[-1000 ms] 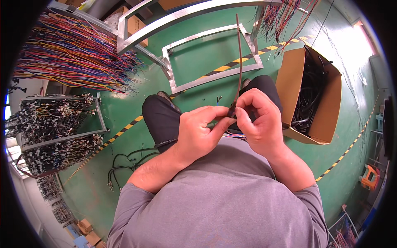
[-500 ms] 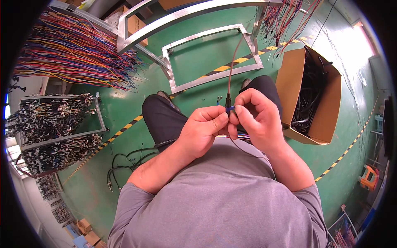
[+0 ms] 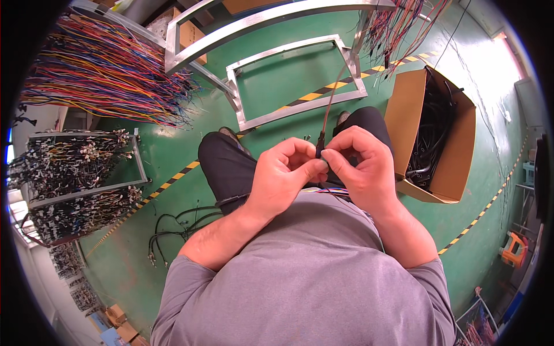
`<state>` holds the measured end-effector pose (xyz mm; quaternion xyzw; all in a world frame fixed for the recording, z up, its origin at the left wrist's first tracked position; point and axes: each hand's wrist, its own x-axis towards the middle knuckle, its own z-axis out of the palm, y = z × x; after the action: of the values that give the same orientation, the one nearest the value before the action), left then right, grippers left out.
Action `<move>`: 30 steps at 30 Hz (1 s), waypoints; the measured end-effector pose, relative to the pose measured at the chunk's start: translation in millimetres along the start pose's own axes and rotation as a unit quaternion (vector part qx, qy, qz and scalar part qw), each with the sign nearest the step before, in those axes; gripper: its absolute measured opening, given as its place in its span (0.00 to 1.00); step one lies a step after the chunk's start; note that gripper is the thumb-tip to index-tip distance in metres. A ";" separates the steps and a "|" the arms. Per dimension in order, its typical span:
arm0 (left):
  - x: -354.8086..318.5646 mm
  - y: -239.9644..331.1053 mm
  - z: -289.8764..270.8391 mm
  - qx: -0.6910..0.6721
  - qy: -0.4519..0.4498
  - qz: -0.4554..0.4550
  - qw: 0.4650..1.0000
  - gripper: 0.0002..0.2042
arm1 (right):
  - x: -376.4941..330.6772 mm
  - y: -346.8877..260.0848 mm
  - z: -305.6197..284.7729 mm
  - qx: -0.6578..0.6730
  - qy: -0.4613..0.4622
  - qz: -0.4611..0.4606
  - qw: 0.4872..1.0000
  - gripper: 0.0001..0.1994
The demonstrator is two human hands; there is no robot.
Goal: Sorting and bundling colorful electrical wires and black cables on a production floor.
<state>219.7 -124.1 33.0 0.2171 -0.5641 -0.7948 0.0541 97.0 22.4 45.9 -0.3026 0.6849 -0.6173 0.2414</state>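
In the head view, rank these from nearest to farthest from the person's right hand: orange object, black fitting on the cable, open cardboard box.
1. Black fitting: at the fingertips of the right hand.
2. Open cardboard box: on the floor, just to the right.
3. Orange object: toward the far right edge.

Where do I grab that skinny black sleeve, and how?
Probably pinch the slim black sleeve at its far end, coming from that side: it sticks out there, thicker than the thin brown cable, while the left hand and right hand cover its near end.
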 end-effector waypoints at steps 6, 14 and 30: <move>3.0 -12.1 -7.7 -0.104 -0.048 -0.036 0.993 0.12 | 3.4 -1.8 -4.1 -0.025 -0.010 -0.051 0.998 0.05; 3.8 -17.7 -8.0 -0.275 -0.151 -0.086 0.946 0.17 | 5.3 14.3 -7.9 -0.047 -0.006 -0.047 0.998 0.04; 18.8 -21.0 -10.4 -0.045 0.027 -0.075 0.996 0.12 | 6.2 32.4 -10.7 -0.002 -0.008 0.064 0.998 0.02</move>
<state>210.3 -131.9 5.5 0.2781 -0.5083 -0.8148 0.0192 81.3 27.2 15.4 -0.2637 0.7022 -0.5968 0.2850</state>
